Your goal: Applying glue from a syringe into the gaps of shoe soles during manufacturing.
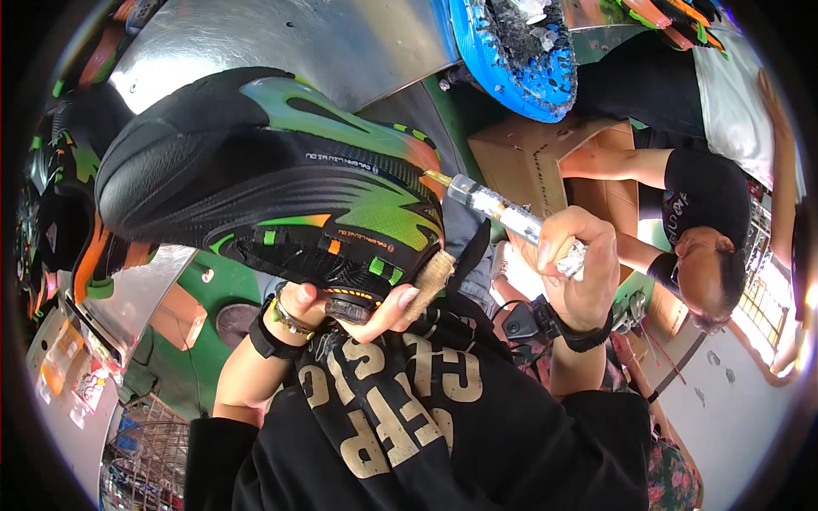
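Note:
My left hand (pixel 383 322) is closed around the ankle end of a black sneaker (pixel 281 183) with green and orange patterns and coloured loops. The shoe is tilted, its toe toward the left and its green-orange sole edge facing up. In my right hand (pixel 581 260) is a clear syringe (pixel 503 211), gripped by the barrel's rear end. Its thin gold tip touches or nearly touches the shoe near the heel, at the sole edge. Crumpled white tissue (pixel 572 261) is tucked in my right hand's fingers. A beige cloth-like piece (pixel 433 278) lies by my left fingers.
A shiny metal table (pixel 341 34) stands beyond the shoe. At its right hangs a blue tray (pixel 464 43) with dark crumbly residue. More sneakers (pixel 72 183) crowd the left. A person in a black shirt (pixel 707 192) reaches into a cardboard box (pixel 520 153) at right.

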Available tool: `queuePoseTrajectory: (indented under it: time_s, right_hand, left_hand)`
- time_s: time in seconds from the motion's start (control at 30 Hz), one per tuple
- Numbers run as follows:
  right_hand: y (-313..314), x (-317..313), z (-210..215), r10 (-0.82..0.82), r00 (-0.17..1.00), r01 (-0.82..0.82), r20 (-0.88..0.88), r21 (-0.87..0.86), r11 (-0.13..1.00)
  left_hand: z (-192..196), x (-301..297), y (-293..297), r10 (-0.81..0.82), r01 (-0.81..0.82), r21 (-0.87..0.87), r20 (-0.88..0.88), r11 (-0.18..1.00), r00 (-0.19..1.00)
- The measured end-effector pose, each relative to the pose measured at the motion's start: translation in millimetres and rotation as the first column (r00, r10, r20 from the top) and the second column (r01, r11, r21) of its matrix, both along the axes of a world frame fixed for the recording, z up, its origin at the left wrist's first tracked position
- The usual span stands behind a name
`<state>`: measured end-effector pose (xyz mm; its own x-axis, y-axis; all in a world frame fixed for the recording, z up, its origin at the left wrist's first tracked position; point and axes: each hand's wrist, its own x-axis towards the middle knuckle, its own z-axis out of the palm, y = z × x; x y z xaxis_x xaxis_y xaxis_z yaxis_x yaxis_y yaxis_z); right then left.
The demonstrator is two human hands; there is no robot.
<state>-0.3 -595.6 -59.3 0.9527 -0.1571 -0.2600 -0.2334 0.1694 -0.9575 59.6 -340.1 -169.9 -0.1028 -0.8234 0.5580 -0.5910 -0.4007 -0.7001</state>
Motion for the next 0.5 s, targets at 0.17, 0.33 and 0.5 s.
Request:
queuePoseTrajectory:
  time_s: [0.17,0.33,0.5]
  right_hand:
    - [9,3,11,0.011,0.997,-0.019,-0.077,-0.103,0.994]
    - [15,3,11,-0.028,0.984,0.018,-0.177,-0.058,0.998]
    - [24,9,11,-0.133,0.965,0.136,-0.227,-0.003,0.991]
  left_hand:
    - [-27,1,6,-0.085,0.08,0.051,0.106,0.995,0.991]
    - [-40,6,2,-0.125,0.119,0.103,0.051,0.988,0.991]
    - [-44,18,48,-0.152,0.147,0.08,0.066,0.986,0.986]
